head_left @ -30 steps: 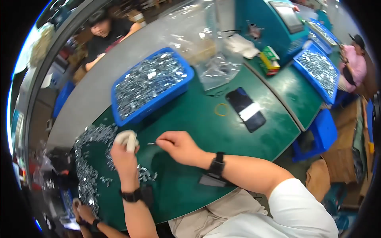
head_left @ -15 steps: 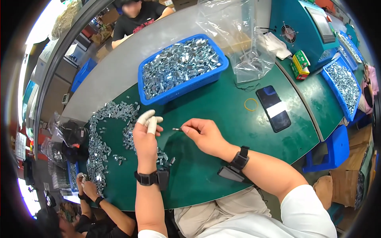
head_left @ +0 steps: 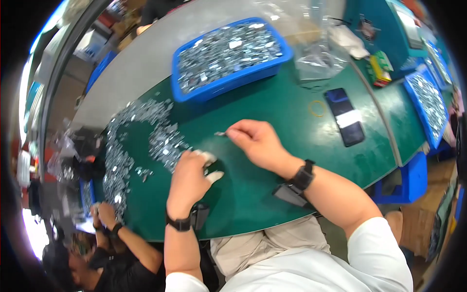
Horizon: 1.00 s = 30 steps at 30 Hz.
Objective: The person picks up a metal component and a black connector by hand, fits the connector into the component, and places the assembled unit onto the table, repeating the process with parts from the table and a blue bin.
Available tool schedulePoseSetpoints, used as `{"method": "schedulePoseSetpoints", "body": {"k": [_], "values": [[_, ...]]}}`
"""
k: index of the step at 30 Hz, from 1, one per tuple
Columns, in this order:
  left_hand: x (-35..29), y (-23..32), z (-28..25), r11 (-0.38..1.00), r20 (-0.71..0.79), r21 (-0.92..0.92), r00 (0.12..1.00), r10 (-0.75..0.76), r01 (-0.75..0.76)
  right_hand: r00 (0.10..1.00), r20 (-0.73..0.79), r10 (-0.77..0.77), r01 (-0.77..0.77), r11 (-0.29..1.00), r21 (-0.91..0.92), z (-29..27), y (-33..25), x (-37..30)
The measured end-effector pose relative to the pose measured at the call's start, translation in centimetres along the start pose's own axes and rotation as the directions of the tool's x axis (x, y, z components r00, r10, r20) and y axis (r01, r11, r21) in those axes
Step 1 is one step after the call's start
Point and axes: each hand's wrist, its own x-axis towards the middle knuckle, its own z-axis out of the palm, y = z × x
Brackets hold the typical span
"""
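Note:
My right hand (head_left: 258, 141) is closed in a pinch over the middle of the green table. From its fingertips sticks a small thin silvery piece (head_left: 220, 134), blurred; its exact kind is unclear. White finger cots cover some fingertips of my left hand (head_left: 189, 175), which is low over the table at the right end of a pile of small shiny metal pieces (head_left: 168, 146). Its thumb and forefinger stand apart, with a dark small piece showing in the gap between them. I cannot tell whether they touch it.
A blue bin (head_left: 233, 80) full of metal pieces stands at the back. To the right lie a yellow rubber band (head_left: 317, 108), a phone (head_left: 345, 117), and a green-yellow box (head_left: 379, 68). A co-worker's hands (head_left: 104, 214) work at the far left pile.
My left hand has come down from above the table to beside the pile, its thumb now parted from the fingers. My right hand keeps its pinch. The whole view has shifted.

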Motion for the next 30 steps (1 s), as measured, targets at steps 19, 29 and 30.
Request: {"method": "schedulePoseSetpoints", "body": {"k": [19, 29, 30], "values": [[6.6, 5.8, 7.3, 0.483, -0.098, -0.869, 0.92, -0.379, 0.106, 0.989, 0.045, -0.138, 0.14, 0.989, -0.041, -10.1, -1.8, -1.7], [6.9, 5.6, 8.1, 0.608, -0.219, -0.791, 0.894, -0.39, 0.072, 0.965, -0.006, -0.263, 0.262, 0.962, -0.083, -9.7, -0.7, -0.7], [6.9, 5.6, 8.1, 0.606, -0.219, -0.792, 0.895, -0.39, 0.07, 0.969, -0.001, -0.247, 0.246, 0.966, -0.083, -9.7, -0.8, -0.7]]}}
